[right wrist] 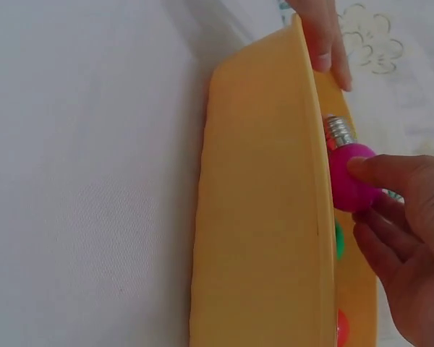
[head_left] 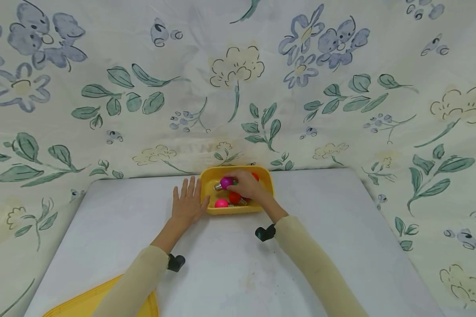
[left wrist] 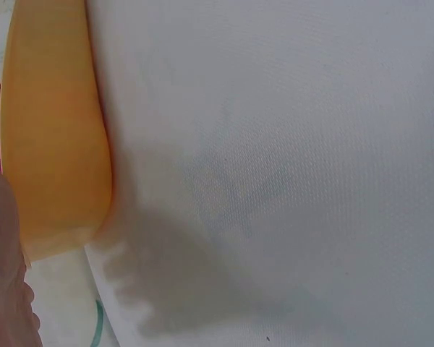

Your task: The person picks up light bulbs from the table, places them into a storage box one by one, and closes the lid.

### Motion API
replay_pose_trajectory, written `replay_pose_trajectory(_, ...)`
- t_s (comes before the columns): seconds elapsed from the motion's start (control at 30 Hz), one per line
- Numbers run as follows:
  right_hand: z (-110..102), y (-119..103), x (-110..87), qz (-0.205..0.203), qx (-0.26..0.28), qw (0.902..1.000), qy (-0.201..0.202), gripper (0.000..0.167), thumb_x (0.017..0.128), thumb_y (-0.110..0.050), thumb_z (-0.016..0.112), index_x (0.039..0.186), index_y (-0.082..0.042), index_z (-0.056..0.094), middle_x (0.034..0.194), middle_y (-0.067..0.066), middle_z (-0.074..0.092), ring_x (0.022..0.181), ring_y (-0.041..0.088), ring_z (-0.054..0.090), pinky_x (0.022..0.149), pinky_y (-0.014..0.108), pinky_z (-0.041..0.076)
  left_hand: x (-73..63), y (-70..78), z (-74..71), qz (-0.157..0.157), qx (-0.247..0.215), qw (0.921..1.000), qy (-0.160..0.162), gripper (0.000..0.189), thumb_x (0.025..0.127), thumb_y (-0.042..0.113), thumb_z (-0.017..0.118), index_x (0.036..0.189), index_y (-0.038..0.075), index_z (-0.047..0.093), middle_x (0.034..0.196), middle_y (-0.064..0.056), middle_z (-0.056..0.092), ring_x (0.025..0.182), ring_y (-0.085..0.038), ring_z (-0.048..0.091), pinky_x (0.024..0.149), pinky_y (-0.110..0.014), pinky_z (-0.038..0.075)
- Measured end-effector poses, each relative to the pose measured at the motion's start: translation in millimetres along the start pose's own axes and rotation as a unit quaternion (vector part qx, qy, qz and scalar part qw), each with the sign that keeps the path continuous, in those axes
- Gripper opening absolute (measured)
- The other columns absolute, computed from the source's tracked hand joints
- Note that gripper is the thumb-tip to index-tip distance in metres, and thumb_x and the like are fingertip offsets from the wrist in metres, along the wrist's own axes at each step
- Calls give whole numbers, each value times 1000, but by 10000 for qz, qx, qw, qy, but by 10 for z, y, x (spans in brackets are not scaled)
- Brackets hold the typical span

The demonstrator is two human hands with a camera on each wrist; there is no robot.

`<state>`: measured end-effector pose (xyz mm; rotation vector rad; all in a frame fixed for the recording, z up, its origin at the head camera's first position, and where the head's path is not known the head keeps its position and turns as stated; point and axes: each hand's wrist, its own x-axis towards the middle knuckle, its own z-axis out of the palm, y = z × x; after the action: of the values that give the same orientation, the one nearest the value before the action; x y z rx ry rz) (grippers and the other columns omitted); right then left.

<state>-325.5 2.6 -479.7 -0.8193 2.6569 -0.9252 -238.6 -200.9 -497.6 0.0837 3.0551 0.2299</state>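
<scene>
A purple light bulb with a silver screw base [right wrist: 354,177] is pinched between the thumb and fingers of my right hand [head_left: 246,185], over the yellow basket [head_left: 238,211]. Under that hand, a red bulb [head_left: 234,197] and a pink bulb [head_left: 221,203] lie inside the basket. Part of a green bulb [right wrist: 339,241] shows past the rim in the right wrist view. My left hand [head_left: 188,203] has its fingers spread straight at the basket's left side, the thumb at the rim. Some of the bulbs are hidden behind my right hand.
A larger yellow tray [head_left: 152,306] lies at the table's front left, partly covered by my left sleeve. The white table [head_left: 238,264] ends at the back against a flower-patterned cloth [head_left: 238,110]. The basket stands near that back edge.
</scene>
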Motion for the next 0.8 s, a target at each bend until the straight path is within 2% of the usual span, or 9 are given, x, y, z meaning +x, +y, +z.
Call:
replay_pose_trajectory(0.3,52,-46,59,197,28,9997,-156,44,92,-20,74,135,-13,64,125,4,67,113,20,58,96,32,50,5,-8,20,28,-27,10000,43,72,105,43,35,157,-3,16,163,-24,11,150,-42,3,116,-62,4)
replay_pose_trajectory(0.8,125,-101,112,189,-164,9995,-206,40,93,-16,74,131,-12,66,121,3,69,108,18,61,94,27,51,-5,-14,8,81,-81,9999,119,71,105,42,35,157,-3,18,163,-24,12,150,-42,4,116,-63,4)
